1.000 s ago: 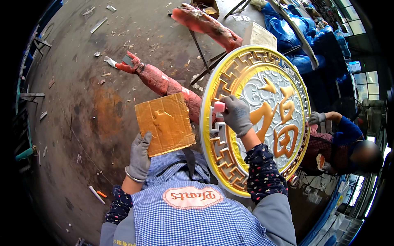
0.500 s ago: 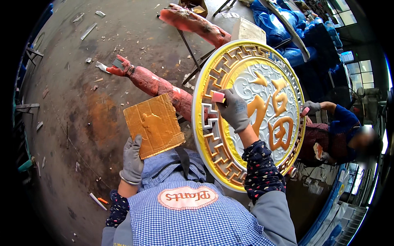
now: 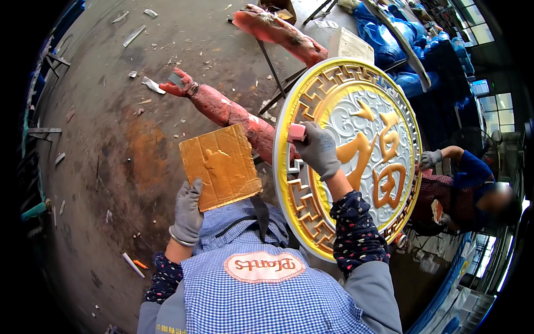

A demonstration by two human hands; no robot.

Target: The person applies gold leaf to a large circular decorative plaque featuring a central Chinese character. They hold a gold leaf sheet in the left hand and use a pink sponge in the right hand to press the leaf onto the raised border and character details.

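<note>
Round relief panel (image 3: 384,161), white with gold characters and a yellow-gold border, is positioned up and to the right of the blue-checked apron (image 3: 267,303); a gold-brown cardboard square (image 3: 222,164) is held left of the panel; the gloved left hand (image 3: 188,216) is closed on its lower left edge; the gloved right hand (image 3: 320,151) pinches a pink sponge block (image 3: 296,132), fingers bent, over the panel's left border; sponge contact cannot be determined.

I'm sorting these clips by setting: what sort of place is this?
Probably a workshop, perhaps for decorative pieces: it has a large round gold, yellow and white panel, a scrap-littered floor and a gloved co-worker across the panel.
</note>
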